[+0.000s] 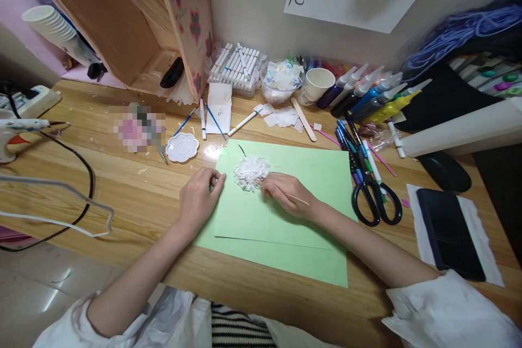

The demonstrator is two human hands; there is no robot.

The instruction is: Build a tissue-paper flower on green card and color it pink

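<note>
In the head view, two light green paper sheets [281, 212] lie overlapped on the wooden table. On the upper sheet sits a ruffled white paper flower [249, 173], with a short dark line beside its top. My right hand [287, 193] is closed in a pinch around a thin wooden stick [298, 199]. The stick slants toward the flower's right edge; the fingers partly hide its tip. My left hand [200, 196] rests at the sheets' left edge with its fingers curled in, and nothing shows in it.
Black scissors [377, 201] and pens lie right of the sheets, near a black phone [451, 231]. Behind stand a marker box [236, 68], a bowl of paper scraps [281, 84], a paper cup [316, 86] and paint bottles [371, 95]. A glue gun [24, 128] is at left.
</note>
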